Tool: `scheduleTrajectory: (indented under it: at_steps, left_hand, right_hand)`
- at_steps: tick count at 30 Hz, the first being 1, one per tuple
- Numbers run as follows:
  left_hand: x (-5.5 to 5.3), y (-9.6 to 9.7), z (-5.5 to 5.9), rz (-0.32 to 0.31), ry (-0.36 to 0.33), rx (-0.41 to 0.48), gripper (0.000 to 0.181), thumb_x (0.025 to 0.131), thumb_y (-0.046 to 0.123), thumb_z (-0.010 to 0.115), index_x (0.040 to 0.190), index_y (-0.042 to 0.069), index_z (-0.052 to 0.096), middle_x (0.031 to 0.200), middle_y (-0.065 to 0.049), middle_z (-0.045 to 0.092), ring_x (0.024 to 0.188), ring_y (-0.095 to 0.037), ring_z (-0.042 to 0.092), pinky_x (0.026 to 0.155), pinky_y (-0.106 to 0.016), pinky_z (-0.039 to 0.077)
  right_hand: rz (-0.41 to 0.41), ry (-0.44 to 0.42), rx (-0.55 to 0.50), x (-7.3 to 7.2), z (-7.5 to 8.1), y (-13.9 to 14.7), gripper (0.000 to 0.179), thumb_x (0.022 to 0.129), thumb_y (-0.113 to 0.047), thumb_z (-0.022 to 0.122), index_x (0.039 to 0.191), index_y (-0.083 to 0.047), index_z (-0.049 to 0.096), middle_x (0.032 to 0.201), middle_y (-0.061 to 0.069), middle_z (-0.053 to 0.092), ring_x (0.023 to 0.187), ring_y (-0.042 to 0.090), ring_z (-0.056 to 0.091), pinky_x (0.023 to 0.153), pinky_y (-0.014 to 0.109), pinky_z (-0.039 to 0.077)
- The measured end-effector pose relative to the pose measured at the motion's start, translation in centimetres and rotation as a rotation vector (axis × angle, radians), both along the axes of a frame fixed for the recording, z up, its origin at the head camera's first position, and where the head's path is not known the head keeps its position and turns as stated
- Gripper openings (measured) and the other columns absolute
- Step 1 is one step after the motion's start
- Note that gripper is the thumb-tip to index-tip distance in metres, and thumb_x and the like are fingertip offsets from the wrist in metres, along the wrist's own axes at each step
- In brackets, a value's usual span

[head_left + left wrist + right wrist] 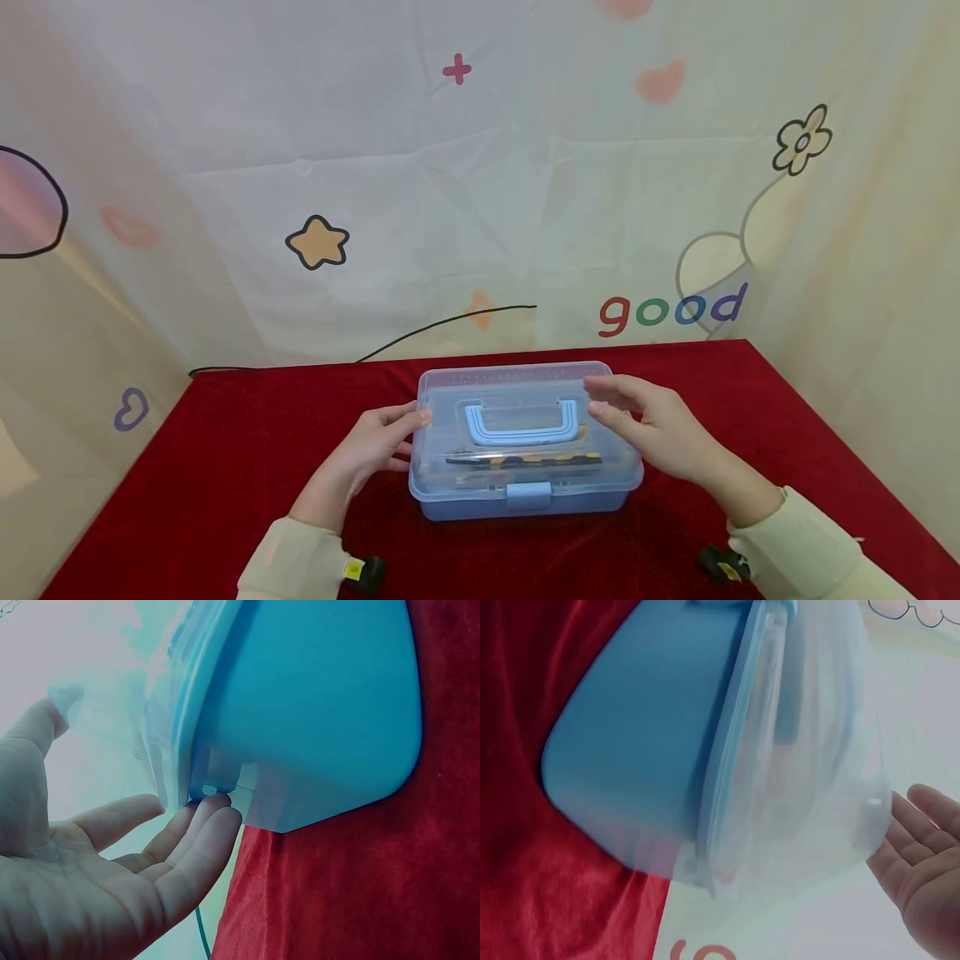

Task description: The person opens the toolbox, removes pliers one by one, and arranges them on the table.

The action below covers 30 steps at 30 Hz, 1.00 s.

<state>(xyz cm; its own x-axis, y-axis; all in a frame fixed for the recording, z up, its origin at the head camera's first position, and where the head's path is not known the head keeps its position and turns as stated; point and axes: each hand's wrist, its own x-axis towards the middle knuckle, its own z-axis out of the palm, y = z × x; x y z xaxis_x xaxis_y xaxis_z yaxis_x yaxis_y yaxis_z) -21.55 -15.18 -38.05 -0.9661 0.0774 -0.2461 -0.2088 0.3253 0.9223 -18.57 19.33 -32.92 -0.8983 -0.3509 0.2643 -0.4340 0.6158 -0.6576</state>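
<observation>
A blue plastic storage box [465,504] with a clear lid [446,450] sits closed on red cloth, its pale blue handle [525,437] folded flat. A front latch [528,497] is fastened down. Through the lid shows a long yellow-and-black item [543,460]. My left hand [375,442] rests at the box's left end, thumb on the lid, the other fingers extended by the side and rear corner, as the left wrist view shows. Over the lid's right side my right hand [660,425] is held with fingers loosely extended, gripping nothing.
Red cloth [247,467] covers the table. Behind it hangs a pale printed curtain [420,250] with a star, hearts and the word "good". A dark wrist device [367,575] is strapped at the left sleeve, another [723,565] at the right.
</observation>
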Motion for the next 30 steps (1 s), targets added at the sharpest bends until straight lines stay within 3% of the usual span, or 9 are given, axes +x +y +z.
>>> scheduleTrajectory:
  at_steps: [9,21,30]
  left_hand:
    - [0.1,0.0,0.1,0.001,-0.003,-0.004,0.064,0.087,0.046,0.062,0.139,0.013,0.047,0.107,-0.008,0.067,0.084,-0.020,0.066,0.073,-0.037,0.059]
    - [0.0,0.0,0.1,0.001,0.005,0.009,0.066,0.086,0.046,0.063,0.140,0.012,0.046,0.107,-0.009,0.067,0.084,-0.021,0.066,0.073,-0.038,0.059]
    - [0.0,0.0,0.1,-0.002,0.002,0.009,0.066,0.086,0.046,0.063,0.140,0.011,0.046,0.106,-0.009,0.067,0.084,-0.021,0.066,0.073,-0.038,0.059]
  right_hand:
    - [0.072,-0.171,-0.168,0.9,0.3,-0.9,0.038,0.094,-0.027,0.057,0.127,-0.006,0.057,0.120,0.010,0.065,0.106,0.022,0.064,0.084,0.021,0.054]
    - [0.216,-0.341,-0.344,1.9,0.3,-1.7,0.039,0.097,-0.021,0.052,0.127,0.004,0.054,0.118,0.023,0.063,0.103,0.024,0.066,0.087,0.031,0.055]
    - [0.280,-0.512,-0.380,2.5,-0.2,-2.0,0.044,0.098,-0.023,0.050,0.128,0.009,0.051,0.119,0.026,0.062,0.107,0.028,0.065,0.089,0.034,0.054]
